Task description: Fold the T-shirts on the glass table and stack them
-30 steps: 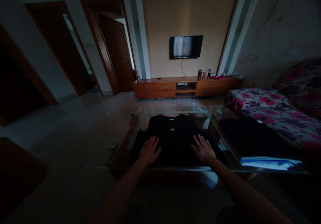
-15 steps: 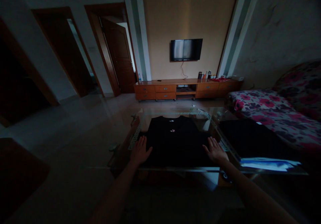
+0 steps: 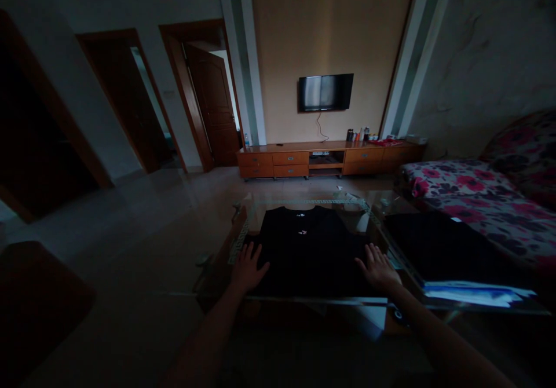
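A black T-shirt (image 3: 310,260) lies spread on a glass table (image 3: 256,200), its neckline toward the far edge. Small pale marks show at its collar and chest. My left hand (image 3: 248,267) rests flat with fingers spread on the shirt's left side, near the sleeve. On the opposite side, my right hand (image 3: 379,267) lies flat on the other sleeve area, fingers apart. Neither hand grips the cloth. To the right, a stack of dark folded cloth (image 3: 443,246) sits on the table, with white and blue plastic packaging (image 3: 473,293) showing beneath its near edge.
A sofa with a floral cover (image 3: 460,185) stands on the right. Along the far wall runs a low wooden cabinet (image 3: 289,158) bearing bottles and cans, below a wall-mounted television (image 3: 325,92). A brown piece of furniture (image 3: 43,295) is at the left.
The view has shifted slightly, so everything appears a little lower and to the right. Both hands stay flat on the T-shirt, which looks unchanged.
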`<state>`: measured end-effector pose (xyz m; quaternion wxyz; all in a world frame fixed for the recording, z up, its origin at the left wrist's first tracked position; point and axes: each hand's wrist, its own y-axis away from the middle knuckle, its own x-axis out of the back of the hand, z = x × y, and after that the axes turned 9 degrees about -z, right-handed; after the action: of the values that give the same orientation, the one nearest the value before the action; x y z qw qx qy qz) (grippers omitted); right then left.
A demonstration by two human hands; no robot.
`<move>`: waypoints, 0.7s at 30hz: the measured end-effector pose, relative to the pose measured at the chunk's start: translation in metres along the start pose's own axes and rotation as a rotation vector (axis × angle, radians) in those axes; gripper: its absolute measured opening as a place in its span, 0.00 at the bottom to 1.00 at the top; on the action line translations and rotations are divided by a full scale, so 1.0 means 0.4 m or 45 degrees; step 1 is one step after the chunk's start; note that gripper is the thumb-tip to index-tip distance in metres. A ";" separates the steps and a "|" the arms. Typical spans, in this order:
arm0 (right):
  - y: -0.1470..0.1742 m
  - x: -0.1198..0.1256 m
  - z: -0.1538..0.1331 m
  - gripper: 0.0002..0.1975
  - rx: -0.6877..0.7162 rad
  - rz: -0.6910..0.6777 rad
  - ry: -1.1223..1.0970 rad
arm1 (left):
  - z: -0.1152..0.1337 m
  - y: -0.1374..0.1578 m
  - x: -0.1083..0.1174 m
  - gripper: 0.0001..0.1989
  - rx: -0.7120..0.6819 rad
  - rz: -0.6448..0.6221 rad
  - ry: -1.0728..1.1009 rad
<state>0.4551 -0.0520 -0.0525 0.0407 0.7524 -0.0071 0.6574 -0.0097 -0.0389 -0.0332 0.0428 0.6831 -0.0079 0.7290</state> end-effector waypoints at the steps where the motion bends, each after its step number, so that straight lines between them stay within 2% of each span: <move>1: 0.001 0.000 0.000 0.41 0.000 0.005 0.005 | 0.000 -0.003 -0.002 0.39 0.003 -0.005 -0.005; 6: 0.023 -0.002 -0.002 0.39 0.051 -0.007 0.009 | -0.004 0.005 -0.006 0.39 -0.006 -0.040 -0.041; 11: 0.029 -0.015 -0.011 0.41 -0.099 -0.139 0.087 | -0.038 0.022 0.011 0.40 -0.038 -0.135 0.008; 13: 0.012 -0.007 -0.015 0.42 -0.157 -0.201 0.111 | -0.054 0.010 0.030 0.37 -0.063 -0.154 0.048; 17: -0.055 0.056 -0.029 0.40 -0.203 -0.189 0.110 | -0.065 -0.054 0.094 0.23 -0.133 -0.041 0.013; 21: -0.144 0.142 -0.056 0.32 -0.117 -0.104 0.072 | -0.051 -0.157 0.160 0.16 -0.221 0.056 -0.063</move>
<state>0.4444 0.0092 0.0036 0.1021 0.7306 -0.0053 0.6751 -0.0294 0.0286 0.0263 0.0854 0.6942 -0.0872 0.7093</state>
